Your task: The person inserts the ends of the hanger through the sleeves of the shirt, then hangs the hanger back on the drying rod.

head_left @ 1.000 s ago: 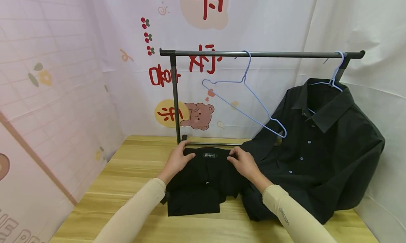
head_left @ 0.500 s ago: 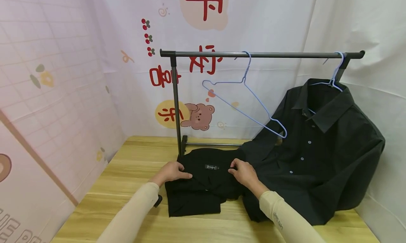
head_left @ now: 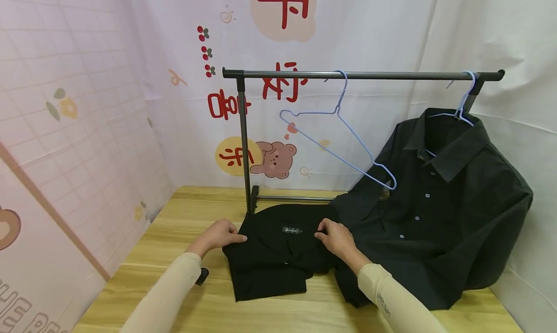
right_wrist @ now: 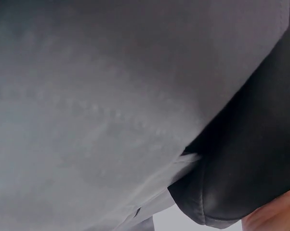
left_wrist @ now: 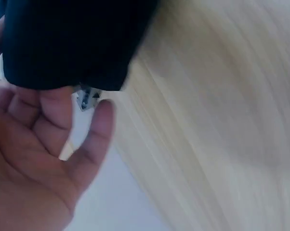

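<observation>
Light wood table point(head_left: 143, 275) across the lower frame. Small black object point(head_left: 202, 276), lower left of centre, beside the left sleeve point(head_left: 163, 292). Left hand point(head_left: 219, 236) just right of that, at the garment's left edge; in the left wrist view thumb and fingers stand apart, fingertips behind cloth, can't tell if gripping. Folded black garment point(head_left: 271, 248) lies on the table, lower centre, small label point(head_left: 291, 230) facing up. Rack point(head_left: 278, 75) behind, bare blue hanger point(head_left: 337, 110) on its bar, upper centre. Right hand point(head_left: 339, 237) at the garment's right side, thumb and index narrow, pinch or mere touch unclear. Black shirt point(head_left: 452, 217) on second hanger point(head_left: 459, 112), right of frame, lower part on the table.
</observation>
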{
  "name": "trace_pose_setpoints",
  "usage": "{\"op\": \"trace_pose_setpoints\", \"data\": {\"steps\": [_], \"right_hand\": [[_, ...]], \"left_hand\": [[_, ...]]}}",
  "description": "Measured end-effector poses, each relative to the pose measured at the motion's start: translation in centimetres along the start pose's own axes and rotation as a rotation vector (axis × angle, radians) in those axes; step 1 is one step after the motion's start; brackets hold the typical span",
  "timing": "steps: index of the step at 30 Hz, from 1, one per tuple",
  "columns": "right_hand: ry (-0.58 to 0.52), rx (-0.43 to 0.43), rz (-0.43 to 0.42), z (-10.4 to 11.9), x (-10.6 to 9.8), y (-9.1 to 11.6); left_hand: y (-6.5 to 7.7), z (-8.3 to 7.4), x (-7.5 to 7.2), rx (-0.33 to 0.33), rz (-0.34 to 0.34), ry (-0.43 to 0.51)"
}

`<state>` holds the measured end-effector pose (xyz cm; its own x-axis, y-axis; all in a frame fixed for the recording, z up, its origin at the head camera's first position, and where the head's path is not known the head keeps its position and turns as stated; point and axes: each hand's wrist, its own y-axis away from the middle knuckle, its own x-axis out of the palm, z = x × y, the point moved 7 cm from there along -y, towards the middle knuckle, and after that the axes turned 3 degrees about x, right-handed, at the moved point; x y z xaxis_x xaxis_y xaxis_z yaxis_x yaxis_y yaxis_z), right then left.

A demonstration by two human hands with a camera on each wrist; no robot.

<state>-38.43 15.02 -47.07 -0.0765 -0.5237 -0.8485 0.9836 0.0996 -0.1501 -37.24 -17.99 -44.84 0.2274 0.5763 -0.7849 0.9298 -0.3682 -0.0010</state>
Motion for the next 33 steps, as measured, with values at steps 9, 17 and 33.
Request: {"op": "trace_pose_setpoints", "data": {"steps": [9,17,33], "right_hand": [[-0.011,0.027,-0.008,-0.2,0.0,0.1],[-0.008,0.023,-0.019,-0.2,-0.8,0.5],[0.035,-0.124,-0.149,1.8,-4.7,1.3]], "left_hand": [[-0.8,-1.1,1.3,-0.055,-0.094,0.008],[-0.9,-1.2,3.1,-0.066,-0.142,0.149],[-1.0,-1.2,3.5,-0.042,-0.215,0.253]]}}
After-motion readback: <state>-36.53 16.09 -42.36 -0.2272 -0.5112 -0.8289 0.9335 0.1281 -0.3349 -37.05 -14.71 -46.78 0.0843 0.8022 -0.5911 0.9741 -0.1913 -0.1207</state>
